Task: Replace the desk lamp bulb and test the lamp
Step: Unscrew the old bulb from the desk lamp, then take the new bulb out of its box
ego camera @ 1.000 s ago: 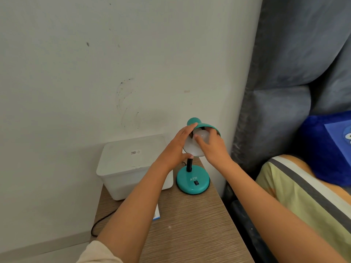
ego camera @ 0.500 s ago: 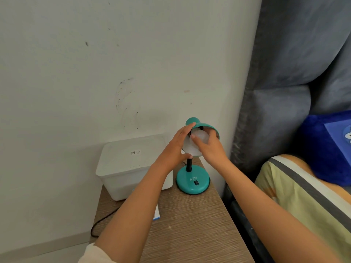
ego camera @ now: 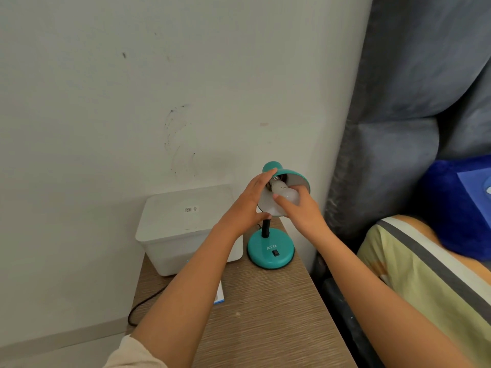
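A small teal desk lamp stands on its round base (ego camera: 270,252) at the back of a wooden side table (ego camera: 265,314), its shade (ego camera: 297,175) tilted toward me. My left hand (ego camera: 249,203) grips the shade's left rim. My right hand (ego camera: 300,208) is shut on a white bulb (ego camera: 285,193) just outside the shade's mouth. The bulb's metal screw thread (ego camera: 276,178) shows bare, pointing into the shade. The socket inside is hidden.
A white lidded plastic box (ego camera: 186,224) sits left of the lamp against the wall. A small white-and-blue carton (ego camera: 219,296) lies partly under my left forearm. A black cord (ego camera: 143,305) hangs off the table's left edge. A grey upholstered headboard (ego camera: 398,128) and striped bedding (ego camera: 425,274) are on the right.
The bulb sat deep in the shade before; now it is drawn out toward me, with its screw thread exposed. My left hand stays on the shade.
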The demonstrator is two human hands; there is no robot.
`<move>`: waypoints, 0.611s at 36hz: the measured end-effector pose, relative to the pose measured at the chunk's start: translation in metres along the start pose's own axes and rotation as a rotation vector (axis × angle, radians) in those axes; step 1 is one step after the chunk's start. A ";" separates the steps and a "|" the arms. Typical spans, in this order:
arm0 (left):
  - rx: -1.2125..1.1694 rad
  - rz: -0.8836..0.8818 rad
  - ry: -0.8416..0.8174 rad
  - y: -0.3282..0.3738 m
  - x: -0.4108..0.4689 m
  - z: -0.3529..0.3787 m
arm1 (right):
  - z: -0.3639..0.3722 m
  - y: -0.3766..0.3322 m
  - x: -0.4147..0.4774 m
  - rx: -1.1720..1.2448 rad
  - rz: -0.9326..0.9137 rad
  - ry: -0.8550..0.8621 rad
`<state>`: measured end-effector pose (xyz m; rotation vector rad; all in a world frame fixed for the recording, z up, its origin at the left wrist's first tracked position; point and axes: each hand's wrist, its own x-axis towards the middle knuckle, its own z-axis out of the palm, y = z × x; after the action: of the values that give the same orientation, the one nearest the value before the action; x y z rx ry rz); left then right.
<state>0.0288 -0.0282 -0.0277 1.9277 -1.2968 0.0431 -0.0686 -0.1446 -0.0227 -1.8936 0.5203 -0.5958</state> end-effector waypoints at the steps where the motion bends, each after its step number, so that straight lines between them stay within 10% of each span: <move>1: 0.008 0.003 -0.006 0.001 0.000 -0.001 | -0.002 -0.001 -0.002 0.007 -0.001 0.007; 22: -0.023 -0.601 0.299 -0.019 -0.157 0.001 | 0.030 0.078 -0.115 -0.115 0.088 -0.111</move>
<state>-0.0308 0.0943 -0.1078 2.1194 -0.4934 0.0118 -0.1472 -0.0829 -0.1240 -1.9883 0.5725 -0.4088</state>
